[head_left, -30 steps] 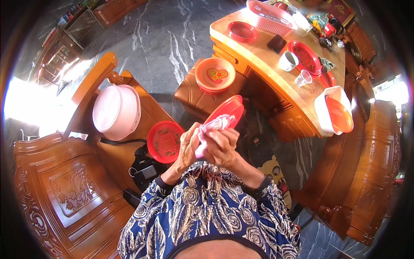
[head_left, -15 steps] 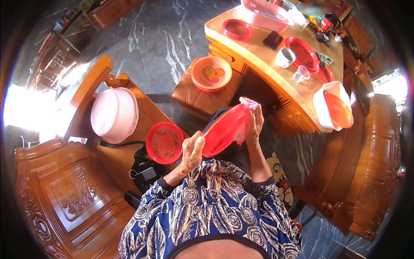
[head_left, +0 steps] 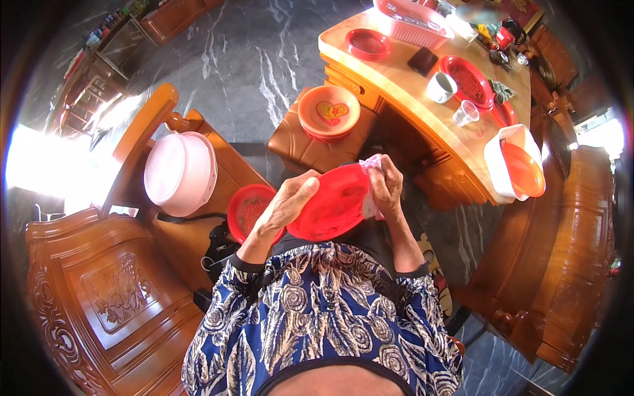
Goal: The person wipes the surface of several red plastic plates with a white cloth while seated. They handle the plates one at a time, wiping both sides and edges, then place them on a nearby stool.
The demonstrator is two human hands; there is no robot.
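Note:
A red plate [head_left: 332,206] is held up in front of my lap, its face turned toward me and tilted. My left hand [head_left: 288,203] is closed on its left rim, thumb on the near face. At the opposite rim, my right hand [head_left: 386,187] is closed on a pink and white cloth [head_left: 372,162], which is pressed against the plate's edge. Part of the cloth hangs behind or along the rim. Just left of my left wrist, another red plate with a dark pattern [head_left: 249,206] lies on the wooden bench, partly covered by my forearm.
A pale pink basin [head_left: 178,173] stands on the bench at left. Ahead, an orange plate with a heart [head_left: 328,112] tops a stack on a brown stool [head_left: 290,146]. The wooden desk [head_left: 403,82] at right bears red plates, cups, a pink basket [head_left: 413,25] and a white basket [head_left: 496,164].
The plate has turned from nearly edge-on to show more of its face, and lowered slightly. My left hand has shifted up and over its rim; the cloth has moved with my right hand.

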